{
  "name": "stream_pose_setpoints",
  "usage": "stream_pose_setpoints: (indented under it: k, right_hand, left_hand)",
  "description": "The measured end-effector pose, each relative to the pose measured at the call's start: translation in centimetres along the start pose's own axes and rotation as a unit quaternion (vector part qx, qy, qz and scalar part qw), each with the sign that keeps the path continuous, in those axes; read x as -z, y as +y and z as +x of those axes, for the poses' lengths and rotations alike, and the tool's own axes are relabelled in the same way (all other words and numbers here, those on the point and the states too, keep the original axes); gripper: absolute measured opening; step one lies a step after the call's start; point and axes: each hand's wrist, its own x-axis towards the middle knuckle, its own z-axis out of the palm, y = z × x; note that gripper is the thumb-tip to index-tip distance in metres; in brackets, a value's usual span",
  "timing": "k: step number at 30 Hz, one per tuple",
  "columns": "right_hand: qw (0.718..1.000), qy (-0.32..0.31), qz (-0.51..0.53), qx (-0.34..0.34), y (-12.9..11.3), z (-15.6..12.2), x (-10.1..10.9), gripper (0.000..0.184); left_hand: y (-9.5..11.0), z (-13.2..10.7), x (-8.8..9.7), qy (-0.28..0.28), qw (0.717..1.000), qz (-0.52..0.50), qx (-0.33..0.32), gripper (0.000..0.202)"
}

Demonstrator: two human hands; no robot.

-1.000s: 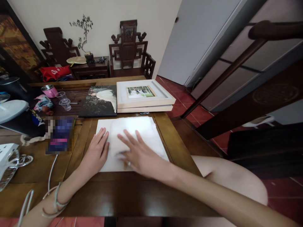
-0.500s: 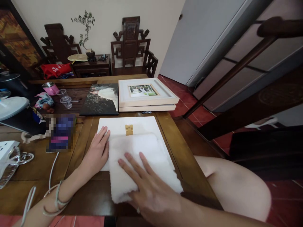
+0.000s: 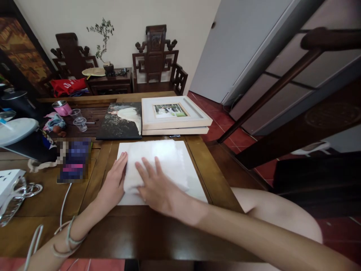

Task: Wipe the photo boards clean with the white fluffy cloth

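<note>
A white flat board (image 3: pixel 194 188), likely the back of a picture frame, lies on the wooden table (image 3: pixel 141 233) in front of me. A white cloth (image 3: pixel 160 162) is spread over its upper left part. My right hand (image 3: pixel 155 186) presses flat on the cloth with fingers stretched out. My left hand (image 3: pixel 113 184) lies flat on the board's left edge, fingers together and extended, touching the cloth's side. Neither hand grips anything.
Two stacked white picture frames (image 3: pixel 175 114) and a dark photo canvas (image 3: pixel 121 120) lie beyond the board. Cups (image 3: pixel 79 120), a pink mug (image 3: pixel 62 108), a blurred box (image 3: pixel 73 160), a white cable (image 3: pixel 63 205) and clutter fill the left side. Carved chairs (image 3: pixel 156 60) stand behind.
The right hand slid the cloth back up the board, away from me, after having drawn it down to the table's near edge. The brass hanger seen half a second ago is covered again. The left hand stayed put.
</note>
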Motion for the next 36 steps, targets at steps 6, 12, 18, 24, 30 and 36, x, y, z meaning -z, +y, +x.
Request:
stream_pose_setpoints:
  k: [6,12,18,24,30,36]
  right_hand:
    - [0.992,0.076,0.076,0.068,-3.3,-5.2,0.3,0.025]
    - [0.998,-0.015,0.064,-0.013,0.6,-1.3,0.3,0.023]
    - [0.999,-0.006,-0.001,-0.046,1.8,2.9,0.5,0.031]
    - [0.99,0.097,0.03,0.102,-1.6,-0.5,0.1,0.033]
    - [0.991,0.026,0.101,0.084,-0.6,-3.1,1.0,0.024]
    - [0.983,-0.014,0.18,-0.036,3.4,1.5,2.6,0.028]
  left_hand:
    - [-0.2,0.0,-0.3,-0.008,1.0,0.01,-0.008,0.047]
    - [0.3,0.1,-0.2,0.007,1.0,0.001,0.006,0.047]
    - [1.2,0.1,0.5,0.104,0.984,-0.116,0.085,0.05]
    - [0.8,0.3,0.3,0.159,0.96,-0.216,0.084,0.056]
    - [1.4,0.4,0.2,0.122,0.979,-0.136,0.091,0.052]
    - [1.6,0.4,0.4,0.065,0.996,-0.033,0.048,0.047]
